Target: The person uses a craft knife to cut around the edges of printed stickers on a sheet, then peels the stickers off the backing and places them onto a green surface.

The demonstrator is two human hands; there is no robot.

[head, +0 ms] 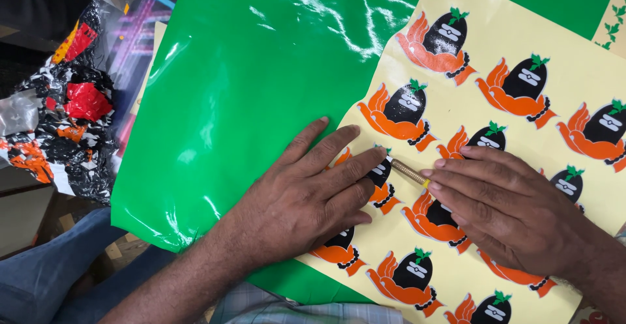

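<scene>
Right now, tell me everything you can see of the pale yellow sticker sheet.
The pale yellow sticker sheet lies flat and tilted over a glossy green sheet. It looks like smooth backing paper carrying rows of identical cut stickers: a black rounded shape cupped in orange hands, topped with green leaves. The left hand presses flat on its lower left part; the right hand rests on it, holding a thin knurled metal tool against a sticker.

Glossy plain green plastic sheet [261, 89]; pale yellow backing paper [495, 135] patterned with repeated orange-and-black stickers [404, 112], green-leafed; knurled brass-coloured tool shaft [409, 171].
</scene>
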